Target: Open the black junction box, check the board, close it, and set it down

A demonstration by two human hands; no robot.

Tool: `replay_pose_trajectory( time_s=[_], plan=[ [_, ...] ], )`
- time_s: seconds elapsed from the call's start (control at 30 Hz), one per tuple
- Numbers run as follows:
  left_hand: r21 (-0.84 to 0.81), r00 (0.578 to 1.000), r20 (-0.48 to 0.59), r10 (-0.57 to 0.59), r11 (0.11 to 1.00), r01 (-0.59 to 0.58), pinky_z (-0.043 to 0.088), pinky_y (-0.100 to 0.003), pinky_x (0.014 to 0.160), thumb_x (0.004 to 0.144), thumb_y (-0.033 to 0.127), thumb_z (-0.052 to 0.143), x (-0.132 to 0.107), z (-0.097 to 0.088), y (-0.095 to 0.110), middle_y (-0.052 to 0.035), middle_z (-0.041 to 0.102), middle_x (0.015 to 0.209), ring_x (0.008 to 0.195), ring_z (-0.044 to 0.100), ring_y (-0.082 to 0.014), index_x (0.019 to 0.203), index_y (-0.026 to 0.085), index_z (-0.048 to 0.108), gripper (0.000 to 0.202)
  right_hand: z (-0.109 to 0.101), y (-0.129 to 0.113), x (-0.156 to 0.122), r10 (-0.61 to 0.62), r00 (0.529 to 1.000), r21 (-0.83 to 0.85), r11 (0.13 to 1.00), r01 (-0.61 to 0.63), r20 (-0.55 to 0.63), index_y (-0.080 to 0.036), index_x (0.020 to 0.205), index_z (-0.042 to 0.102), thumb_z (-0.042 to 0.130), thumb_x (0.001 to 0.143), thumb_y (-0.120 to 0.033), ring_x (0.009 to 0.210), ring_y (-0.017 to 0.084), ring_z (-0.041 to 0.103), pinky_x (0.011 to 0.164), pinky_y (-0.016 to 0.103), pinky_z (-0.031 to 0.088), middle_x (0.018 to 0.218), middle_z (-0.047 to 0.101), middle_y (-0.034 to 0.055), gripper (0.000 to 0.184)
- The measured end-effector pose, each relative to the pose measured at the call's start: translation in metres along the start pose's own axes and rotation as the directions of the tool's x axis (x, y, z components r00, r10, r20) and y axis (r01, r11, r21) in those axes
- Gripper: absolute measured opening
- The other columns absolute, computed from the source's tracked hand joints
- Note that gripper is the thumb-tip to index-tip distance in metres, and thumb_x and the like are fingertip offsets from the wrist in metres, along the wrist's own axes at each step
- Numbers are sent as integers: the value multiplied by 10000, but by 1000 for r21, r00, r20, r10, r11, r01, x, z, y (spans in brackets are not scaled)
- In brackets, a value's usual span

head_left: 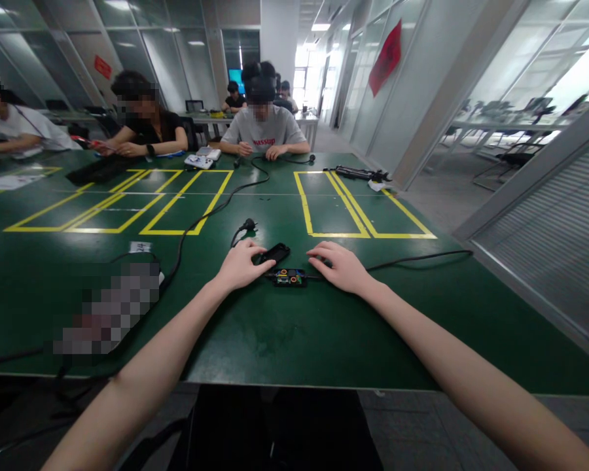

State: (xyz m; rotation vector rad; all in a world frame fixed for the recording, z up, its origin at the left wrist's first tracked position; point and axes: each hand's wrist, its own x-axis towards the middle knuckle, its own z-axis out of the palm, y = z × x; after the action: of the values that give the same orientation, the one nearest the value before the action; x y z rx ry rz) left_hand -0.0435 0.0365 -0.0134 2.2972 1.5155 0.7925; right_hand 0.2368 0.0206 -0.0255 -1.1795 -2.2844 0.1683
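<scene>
The open half of a small black power adapter (pixel 289 278) lies on the green table in front of me, its circuit board and copper-coloured coils facing up. Just behind it is its black plastic cover (pixel 279 253), hollow side showing. My left hand (pixel 243 265) has thumb and fingers around the cover's left end. To the right of the adapter, my right hand (pixel 341 265) is open with bent fingers, holding nothing. A black cable (pixel 417 258) runs from the adapter's right side past my right hand. Behind my left hand lies a black plug (pixel 248 225) on a short cord.
A blurred-out long object (pixel 112 311) lies at left, with a small label (pixel 140 246) behind it. Another black cable (pixel 226 199) crosses the table. Yellow tape (pixel 334 234) marks rectangles. A black folded stand (pixel 358 173) lies at the far right. A person (pixel 262 124) sits opposite; others sit left.
</scene>
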Motion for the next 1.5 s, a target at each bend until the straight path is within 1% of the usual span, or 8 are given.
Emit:
replay_pose_trajectory(
  time_s=[0.1,0.27,0.33,0.57,0.73,1.13,1.3,1.5],
  plan=[
    [-151,997,66,25,988,-15,554,-377,851,809,363,731,0,7,3,-76,730,978,890,682,-237,1048,165,758,311,9,-2,0,35,999,58,998,-33,-26,-195,1223,711,574,977,-306,1093,260,665,944,407,553,1166,708,120,302],
    [-495,999,29,-28,868,39,597,-360,857,779,210,702,0,13,11,-76,771,1009,889,726,-206,1123,157,719,349,19,-11,2,58,998,250,967,-50,-28,-243,1429,589,552,978,-306,1011,231,691,944,427,568,1249,709,96,456],
    [-567,998,44,-43,821,60,615,-368,837,765,231,728,-1,14,13,-81,774,1021,890,734,-213,1184,156,709,426,21,-14,4,71,997,311,948,-63,-14,-241,1388,625,514,998,-307,1054,233,697,979,428,554,1258,722,87,411],
    [-705,981,192,-34,691,161,619,-427,922,740,304,788,0,11,11,-97,786,1031,977,742,-251,1084,132,764,386,14,-17,5,102,995,444,892,-89,-6,-224,1213,733,487,1008,-289,1110,230,709,1005,391,542,1200,766,62,327],
    [-698,954,289,-73,666,262,648,-367,818,756,266,766,0,6,10,-79,783,930,865,736,-201,1066,125,774,340,12,-17,5,123,992,487,866,-111,6,-213,1186,754,525,987,-297,1096,237,714,999,406,545,1183,771,74,315],
    [-672,939,343,4,700,243,616,-316,799,753,264,721,-1,-8,14,-62,779,878,803,723,-175,940,127,779,240,3,-22,1,39,996,573,816,-76,78,-199,1133,757,606,944,-329,983,214,705,885,375,576,1117,759,80,275],
    [-652,926,366,87,734,189,587,-328,873,744,314,754,-3,-6,14,-107,793,1019,880,733,-190,783,131,730,188,-2,-26,0,-70,992,561,828,0,103,-199,994,773,687,903,-327,991,218,707,883,369,574,1080,755,89,179],
    [-544,930,335,149,837,61,570,-301,811,829,346,697,-6,-2,16,-67,778,918,840,715,-187,977,150,740,250,-2,-29,-2,-130,986,450,890,72,100,-198,966,734,689,908,-302,980,225,709,914,392,555,1049,756,89,127]
  ],
)
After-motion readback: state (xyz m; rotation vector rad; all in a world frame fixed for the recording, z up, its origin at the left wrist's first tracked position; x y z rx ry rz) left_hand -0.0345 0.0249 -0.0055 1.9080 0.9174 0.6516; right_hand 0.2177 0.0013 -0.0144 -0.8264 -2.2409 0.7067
